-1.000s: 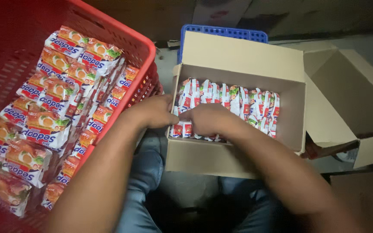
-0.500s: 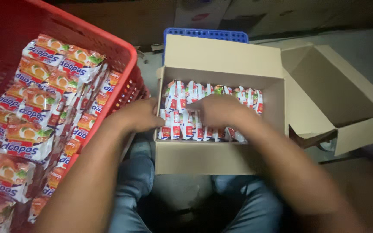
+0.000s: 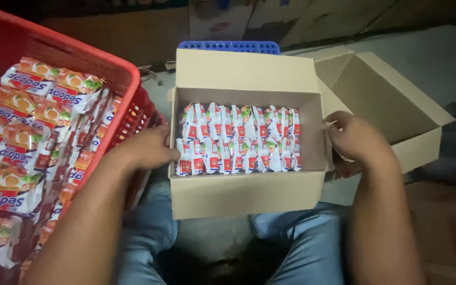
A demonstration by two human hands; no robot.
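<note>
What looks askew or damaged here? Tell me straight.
Nothing stands out. The packets stand in two tidy rows inside the cardboard box, none torn or spilled. The left hand and right hand rest at the box's sides. Packets in the red crate lie loosely piled.

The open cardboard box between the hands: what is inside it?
The cardboard box holds two rows of small red-and-white snack packets standing on edge, packed side to side. Whatever lies beneath them, and the box floor, is covered. The left hand and right hand grip its sides.
</note>
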